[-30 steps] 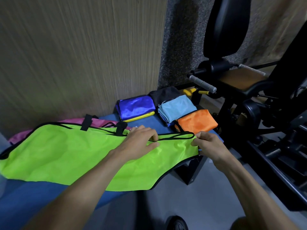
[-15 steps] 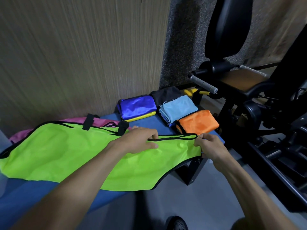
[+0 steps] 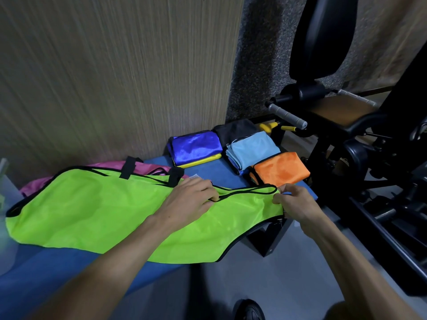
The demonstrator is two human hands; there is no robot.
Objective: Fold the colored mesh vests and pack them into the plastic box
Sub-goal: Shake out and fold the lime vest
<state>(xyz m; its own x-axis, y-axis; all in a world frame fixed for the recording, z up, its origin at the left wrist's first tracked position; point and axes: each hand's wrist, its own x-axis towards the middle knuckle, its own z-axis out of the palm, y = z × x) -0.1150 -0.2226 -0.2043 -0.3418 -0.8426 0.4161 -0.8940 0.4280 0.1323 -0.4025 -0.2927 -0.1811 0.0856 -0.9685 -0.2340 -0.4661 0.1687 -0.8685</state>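
A lime green mesh vest with black trim lies spread across the blue bench. My left hand pinches its black-edged rim near the middle. My right hand grips the vest's right end at the bench edge. A pink vest lies partly under the green one by the wall. Folded vests sit at the bench's far end: a blue and yellow one, a black one, a light blue one and an orange one. A translucent plastic box shows at the far left edge.
A wood-grain wall panel stands right behind the bench. A black gym machine with padded seat and handles fills the right side. Grey floor lies below the bench's front edge, with a dark shoe tip at the bottom.
Both hands have shifted slightly along the green vest's black rim while keeping hold. The vest's right end sits a little flatter and more drawn out than before.
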